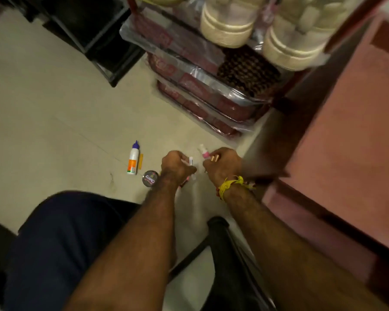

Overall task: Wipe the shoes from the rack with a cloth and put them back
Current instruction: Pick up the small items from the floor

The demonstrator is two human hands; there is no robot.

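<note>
The left hand (176, 166) was closed around a small white thing (191, 162). Just beside it, the right hand (221, 167) gripped a pink-topped bottle (203, 152); both were too blurred to identify. A tin (150, 178) and a glue bottle (133, 160) lay near on the floor (54, 131). The shoes (229, 21) sat well apart on the rack (211, 70), apparently untouched, and no cloth showed. With both hands occupied so close together, either small item could slip and spill.

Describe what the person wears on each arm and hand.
Both forearms are bare, with no sleeves in view. The right wrist carries a knotted yellow thread band with loose ends, and a hint of red beside it. The right hand and left hand wear no gloves.
</note>
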